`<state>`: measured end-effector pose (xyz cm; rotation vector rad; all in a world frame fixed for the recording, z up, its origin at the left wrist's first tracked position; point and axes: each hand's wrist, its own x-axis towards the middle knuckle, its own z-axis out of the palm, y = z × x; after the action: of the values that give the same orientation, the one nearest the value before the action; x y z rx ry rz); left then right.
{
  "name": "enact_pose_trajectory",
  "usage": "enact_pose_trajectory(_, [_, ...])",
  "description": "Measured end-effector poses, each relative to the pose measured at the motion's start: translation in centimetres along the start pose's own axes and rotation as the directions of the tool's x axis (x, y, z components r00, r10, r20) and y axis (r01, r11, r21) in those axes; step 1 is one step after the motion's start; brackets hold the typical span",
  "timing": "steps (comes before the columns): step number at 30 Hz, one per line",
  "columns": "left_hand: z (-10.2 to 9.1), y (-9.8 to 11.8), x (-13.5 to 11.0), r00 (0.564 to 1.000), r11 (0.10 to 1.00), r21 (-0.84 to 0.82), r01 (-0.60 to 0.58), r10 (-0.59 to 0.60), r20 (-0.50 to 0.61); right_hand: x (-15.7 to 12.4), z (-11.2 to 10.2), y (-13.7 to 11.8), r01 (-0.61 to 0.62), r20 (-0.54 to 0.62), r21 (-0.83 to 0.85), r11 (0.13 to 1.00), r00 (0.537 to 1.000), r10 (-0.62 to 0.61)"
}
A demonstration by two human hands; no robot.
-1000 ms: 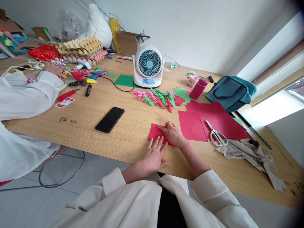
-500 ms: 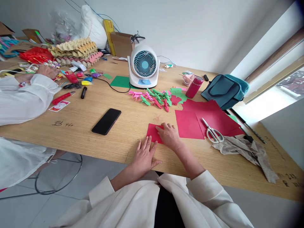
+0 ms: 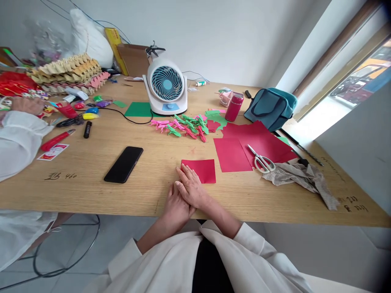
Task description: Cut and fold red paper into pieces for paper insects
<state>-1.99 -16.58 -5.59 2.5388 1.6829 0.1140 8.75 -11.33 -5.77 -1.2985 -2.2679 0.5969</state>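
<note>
Our left hand [image 3: 176,206] near the front edge of the pale wooden surface [image 3: 161,162], its grip too hidden to tell, our open right hand [image 3: 192,186] over it, crossing the left edge of a flat, smooth red paper rectangle [image 3: 206,171], wood showing beyond.

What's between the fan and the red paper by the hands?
In the head view, a pile of pink, green and red cutouts lies between the fan and that red paper, then tabletop.
</note>
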Motion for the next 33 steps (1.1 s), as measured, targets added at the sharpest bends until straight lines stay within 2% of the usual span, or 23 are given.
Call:
enact_pose_trajectory(7, [0.5,-0.1,0.0,1.0,1.0,-0.006,0.015,-0.015,-0.004,-0.7,-0.6,0.7,0.019,0.031,-0.096,0.995,0.999,-0.016])
enact_pose_trajectory(14, [0.7,-0.3,-0.2,0.999,1.0,0.004,0.006,-0.005,-0.032,-2.1,-1.7,4.0,0.024,-0.012,-0.17,0.985,1.0,-0.026])
enact_pose_trajectory(22, [0.6,-0.2,-0.3,0.997,1.0,0.015,-0.002,0.003,-0.075,-4.8,-3.8,6.8,0.026,-0.057,-0.266,0.964,0.997,-0.042])
enact_pose_trajectory(27, [0.8,-0.5,-0.2,0.997,1.0,0.006,-0.005,0.005,-0.079,-6.0,-5.7,7.9,0.106,-0.041,-0.233,0.967,0.992,-0.119])
enact_pose_trajectory(30, [0.1,-0.9,0.2,0.996,1.0,-0.019,-0.009,0.007,-0.084,-5.9,-6.7,8.1,0.162,-0.038,-0.246,0.956,0.984,-0.177])
enact_pose_trajectory(33, [-0.7,-1.5,0.9,0.992,0.999,-0.045,-0.013,0.007,-0.124,-5.3,-7.5,7.9,0.214,0.02,-0.312,0.926,0.976,-0.219])
